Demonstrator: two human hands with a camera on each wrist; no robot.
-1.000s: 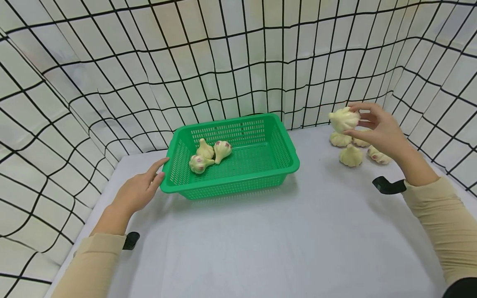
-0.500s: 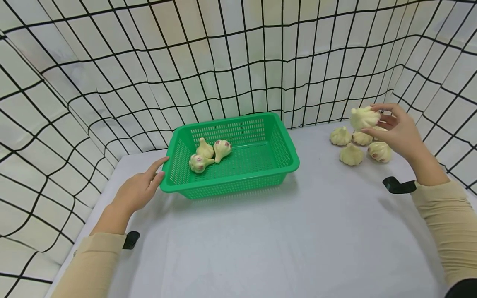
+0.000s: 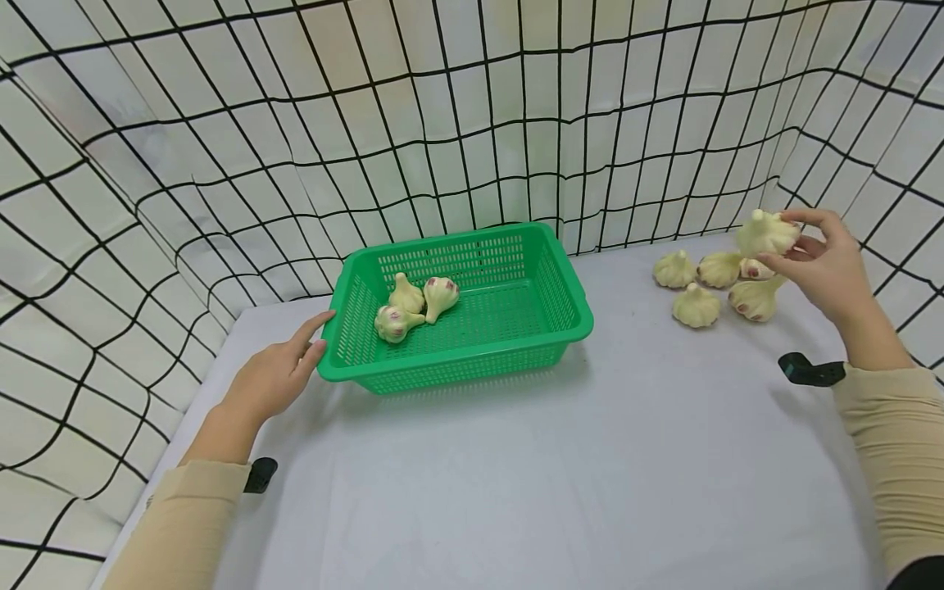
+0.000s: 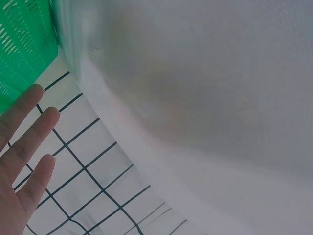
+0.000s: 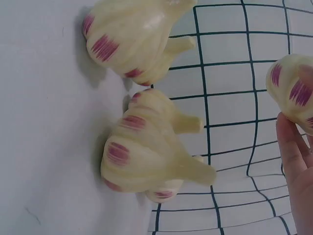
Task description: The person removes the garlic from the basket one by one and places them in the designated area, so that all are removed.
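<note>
My right hand [image 3: 829,262] pinches a garlic bulb [image 3: 767,233] between thumb and fingers, raised over the right end of the pile at the back right. In the right wrist view that garlic bulb [image 5: 288,90] shows purple streaks at the right edge. Below it, several more garlic bulbs [image 3: 696,306] lie on the white table. My left hand [image 3: 269,377] is at the left end of a green plastic basket [image 3: 457,352], fingertips right at its rim. The left wrist view shows those fingers [image 4: 32,132] spread and extended. Three garlic bulbs [image 3: 440,297] sit together in the basket's left half.
Black netting [image 3: 472,123] over white cloth walls in the table [image 3: 472,483] at the back and both sides. The garlic pile lies near the back right corner, close to the netting. A dark camera mount [image 3: 811,370] sticks out at the right wrist.
My right hand has moved to the right with the garlic bulb, from above the pile's left part to above its right part. The left hand and the basket have stayed put.
</note>
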